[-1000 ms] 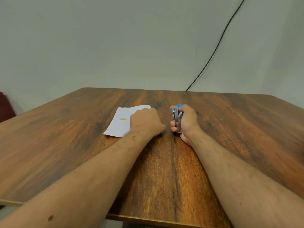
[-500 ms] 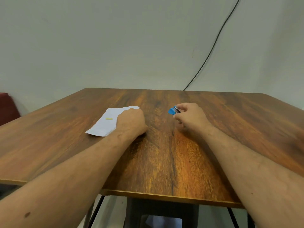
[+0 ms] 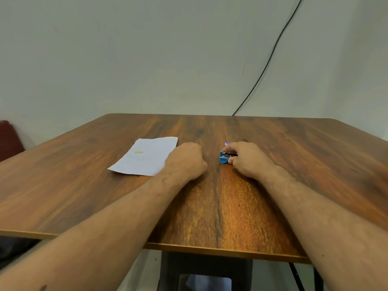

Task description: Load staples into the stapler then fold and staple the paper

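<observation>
Under the right hand (image 3: 248,159), on the table (image 3: 220,206) just right of centre, lies the stapler (image 3: 224,158): blue body, metal strip showing w/ the blue nose poking left past the knuckles. A sec ago it was stood up on end in that hand, clear of the wood; half a sec ago it was tipped over and going down; now it's flat on the table, low, hand still wrapped on it. So: stapler is set down, prob. to be opened for loading. Can't tell if the top is sprung open yet, too small and half hidden.

Fingers (image 3: 230,161) of the right hand curl round the rear part of the stapler, thumb side on the far edge, fingertips on the near edge, so clamped on it. Only the front end sticks out to the left.

Left hand (image 3: 185,162) sits just beside it, a narrow strip of bare wood between; fingers curled under in a loose fist, nothing seen in them, tho the palm side is hidden. It overlaps the paper's right edge.

Paper (image 3: 147,157) lies flat, unfolded, left of both hands. Staples (image 3: 138,152), a small yellowish strip, rest on the paper's far-left part, well apart from the stapler. Loading not yet done; folding and stapling not begun, by my reading.
</observation>
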